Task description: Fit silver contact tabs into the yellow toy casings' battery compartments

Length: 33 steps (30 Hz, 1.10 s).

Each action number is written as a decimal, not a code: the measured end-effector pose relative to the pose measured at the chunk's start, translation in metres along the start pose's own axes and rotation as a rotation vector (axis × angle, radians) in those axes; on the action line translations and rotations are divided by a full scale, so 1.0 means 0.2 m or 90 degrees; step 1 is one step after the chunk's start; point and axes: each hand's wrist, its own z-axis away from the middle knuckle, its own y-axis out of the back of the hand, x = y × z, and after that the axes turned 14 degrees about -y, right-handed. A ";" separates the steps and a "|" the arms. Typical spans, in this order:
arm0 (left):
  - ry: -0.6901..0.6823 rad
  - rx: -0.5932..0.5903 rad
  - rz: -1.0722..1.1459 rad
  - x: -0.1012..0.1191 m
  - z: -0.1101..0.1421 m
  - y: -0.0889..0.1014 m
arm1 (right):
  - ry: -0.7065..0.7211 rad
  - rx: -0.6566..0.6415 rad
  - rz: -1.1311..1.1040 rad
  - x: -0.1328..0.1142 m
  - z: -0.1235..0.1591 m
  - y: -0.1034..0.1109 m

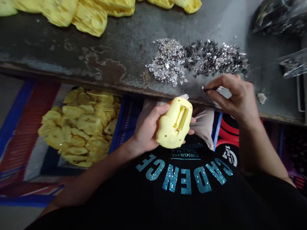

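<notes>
A grey worktop is stretching ahead of you, above a blue-edged container that is holding stacked yellow parts. Loose silvery and dark metal pieces are lying heaped on the worktop, beyond your fingertips. Your right hand is hovering over the worktop's near edge, thumb and forefinger pinching a small dark piece. Your left hand is gripping a pale yellow casing just off that edge, its slotted face showing. The casing is lying left of your right fingertips and nearer your body, apart from them; its long axis is running away from you, its far end leaning rightward.
</notes>
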 end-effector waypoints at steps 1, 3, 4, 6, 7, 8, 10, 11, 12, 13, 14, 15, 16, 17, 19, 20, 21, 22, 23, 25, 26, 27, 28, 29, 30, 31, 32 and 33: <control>0.003 -0.008 0.008 0.00 0.00 0.00 | 0.025 -0.007 -0.059 -0.05 0.04 0.01; 0.006 -0.013 0.011 -0.01 0.01 -0.02 | 0.076 -0.023 -0.141 -0.13 0.09 0.00; 0.007 -0.013 0.008 -0.01 0.02 -0.02 | 0.100 -0.028 -0.159 -0.16 0.11 0.00; 0.012 -0.016 -0.005 -0.01 0.03 -0.04 | 0.143 -0.031 -0.153 -0.19 0.14 -0.02; 0.015 -0.020 -0.013 0.00 0.04 -0.05 | 0.158 -0.030 -0.139 -0.19 0.14 -0.02; 0.020 -0.024 -0.018 0.00 0.05 -0.05 | 0.168 -0.029 -0.122 -0.20 0.15 -0.03; 0.032 -0.029 -0.021 0.00 0.06 -0.07 | 0.181 -0.032 -0.090 -0.20 0.15 -0.03; 0.038 -0.026 -0.020 0.00 0.07 -0.08 | 0.186 -0.033 -0.077 -0.20 0.16 -0.03; 0.041 -0.020 -0.018 0.00 0.08 -0.08 | 0.193 -0.033 -0.065 -0.20 0.16 -0.02; 0.040 -0.014 -0.016 0.00 0.08 -0.09 | 0.202 -0.032 -0.055 -0.20 0.17 -0.02; 0.038 -0.006 -0.016 0.00 0.09 -0.10 | 0.214 -0.031 -0.046 -0.20 0.17 -0.01; 0.033 0.001 -0.017 0.00 0.09 -0.11 | 0.228 -0.030 -0.037 -0.20 0.17 -0.01; 0.027 0.004 -0.017 0.00 0.10 -0.12 | 0.244 -0.026 -0.029 -0.20 0.18 0.00; 0.023 0.006 -0.018 -0.01 0.10 -0.12 | 0.259 -0.021 -0.020 -0.20 0.18 0.00; 0.016 0.016 -0.022 -0.01 0.11 -0.14 | 0.290 -0.007 0.001 -0.21 0.19 0.02; 0.012 0.019 -0.026 -0.01 0.11 -0.15 | 0.306 0.001 0.014 -0.21 0.20 0.02; 0.008 0.021 -0.030 -0.02 0.11 -0.15 | 0.318 0.009 0.027 -0.21 0.20 0.03; 0.004 0.022 -0.034 -0.02 0.12 -0.16 | 0.327 0.015 0.040 -0.22 0.21 0.03; 0.002 0.018 -0.038 -0.02 0.12 -0.16 | 0.330 0.016 0.051 -0.22 0.22 0.04; 0.001 0.012 -0.047 -0.02 0.12 -0.17 | 0.309 0.004 0.071 -0.22 0.23 0.04; 0.002 0.010 -0.053 -0.01 0.12 -0.17 | 0.296 -0.002 0.076 -0.22 0.23 0.04; 0.002 0.007 -0.060 -0.01 0.12 -0.17 | 0.287 -0.005 0.077 -0.22 0.24 0.03; 0.003 0.005 -0.069 -0.01 0.13 -0.18 | 0.286 -0.003 0.074 -0.22 0.24 0.03; 0.003 0.002 -0.077 -0.01 0.13 -0.18 | 0.291 0.002 0.069 -0.22 0.24 0.03; -0.001 -0.001 -0.082 -0.01 0.13 -0.18 | 0.298 0.010 0.064 -0.22 0.25 0.02; -0.003 -0.005 -0.086 -0.02 0.12 -0.18 | 0.302 0.015 0.062 -0.21 0.25 0.02; -0.007 -0.005 -0.089 -0.02 0.12 -0.17 | 0.300 0.017 0.062 -0.22 0.26 0.02; -0.011 -0.005 -0.089 -0.03 0.12 -0.17 | 0.294 0.019 0.060 -0.22 0.26 0.02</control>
